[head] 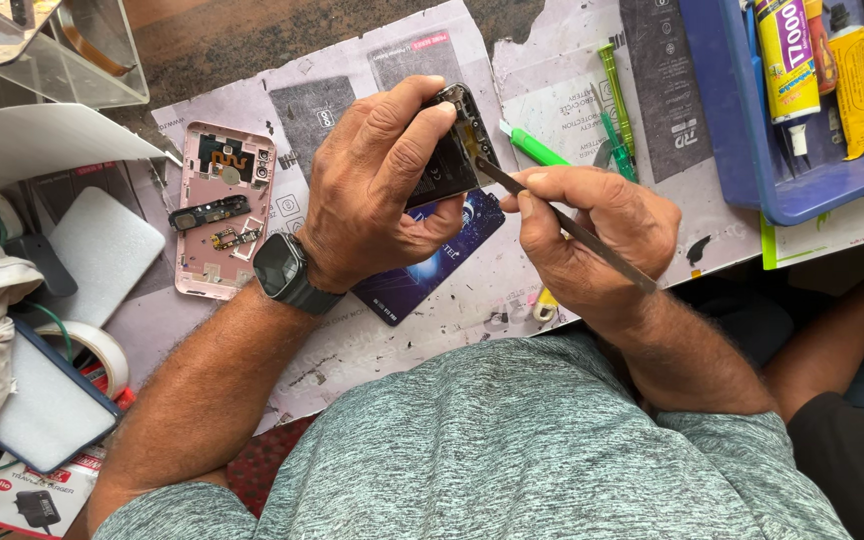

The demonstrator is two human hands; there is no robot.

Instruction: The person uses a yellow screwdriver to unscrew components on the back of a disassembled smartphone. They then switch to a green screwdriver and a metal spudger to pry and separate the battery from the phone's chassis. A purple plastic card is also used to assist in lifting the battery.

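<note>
- We are gripping an opened black phone [449, 150] in our left hand [377, 190], the fingers curling tight around its body and the thumb pressing along its near edge, so the phone is tilting up above the paper-covered table [552, 80]
- Our right hand [592, 235] is pinching a thin flat metal pry tool [564, 225] between thumb and fingers, closed firmly on it; its tip is touching the phone's lower right edge
- We are wearing a dark watch [284, 272] on the left wrist
- A pink phone back cover [224, 210] is lying flat to the left of our left hand, with small parts resting inside it
- A dark blue card [422, 275] is lying on the table under our left hand, partly hidden by it
- A green screwdriver [537, 150] and a slimmer green tool [616, 95] are lying just beyond our right hand
- A blue tray [742, 150] is sitting at the upper right, holding a yellow glue tube [787, 65] and other small items
- A roll of white tape [92, 350] is lying at the left, beside a blue-edged white pad [47, 405]
- Another person's arm [832, 340] is resting at the right, apart from our hands
</note>
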